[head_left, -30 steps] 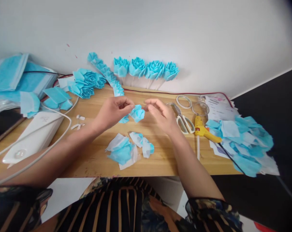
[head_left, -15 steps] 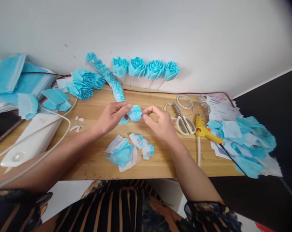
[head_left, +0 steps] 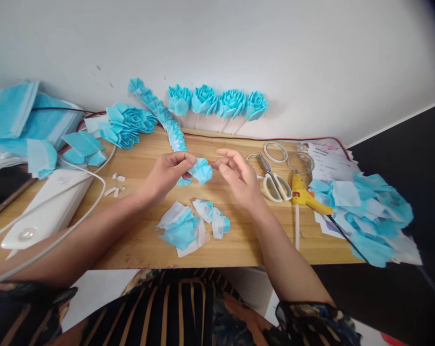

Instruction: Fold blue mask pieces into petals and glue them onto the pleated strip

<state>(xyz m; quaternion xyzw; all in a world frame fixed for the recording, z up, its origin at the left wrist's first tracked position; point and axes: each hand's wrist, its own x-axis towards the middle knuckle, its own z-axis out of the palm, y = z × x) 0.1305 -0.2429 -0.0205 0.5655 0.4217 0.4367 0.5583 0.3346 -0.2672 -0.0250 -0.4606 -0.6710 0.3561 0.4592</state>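
Note:
My left hand (head_left: pixel 172 173) pinches a small folded blue fabric petal (head_left: pixel 203 171) between thumb and fingertips. Just right of the petal, my right hand (head_left: pixel 239 177) is open, its fingers apart and holding nothing. Behind my left hand runs a long chain of folded blue petals (head_left: pixel 163 117), leaning up against the wall; its near end is partly hidden by the hand. Below both hands lie loose blue and white fabric pieces (head_left: pixel 181 230) on the wooden table (head_left: pixel 131 240).
Several blue fabric roses (head_left: pixel 232 103) on pale stems lean on the wall. Scissors (head_left: pixel 273 180), tape rings (head_left: pixel 275 152) and a yellow glue gun (head_left: pixel 306 197) lie right, beside a fabric heap (head_left: pixel 372 211). A white power strip (head_left: pixel 46 209), cables and face masks (head_left: pixel 12 113) are left.
My right hand has let go of the petal's edge and drawn slightly right, its fingers spreading. My left hand still grips the petal, which has turned a little.

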